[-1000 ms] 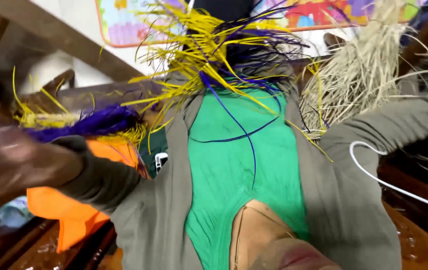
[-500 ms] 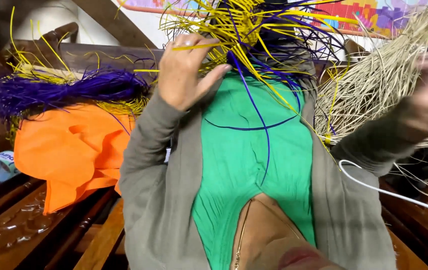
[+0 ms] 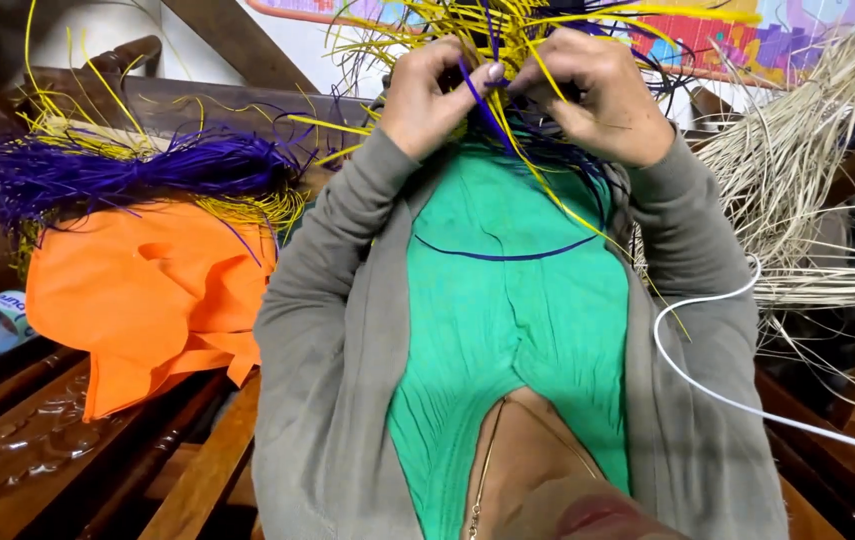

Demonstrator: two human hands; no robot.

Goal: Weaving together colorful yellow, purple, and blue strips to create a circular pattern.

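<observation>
Both hands now together, pinching yellow & purple strands betw. fingertips

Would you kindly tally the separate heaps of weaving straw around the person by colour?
Yellow and purple straw worked by the left hand and right hand: 1
Purple and yellow heap on the orange cloth: 1
Plain tan heap: 1
Total: 3
</observation>
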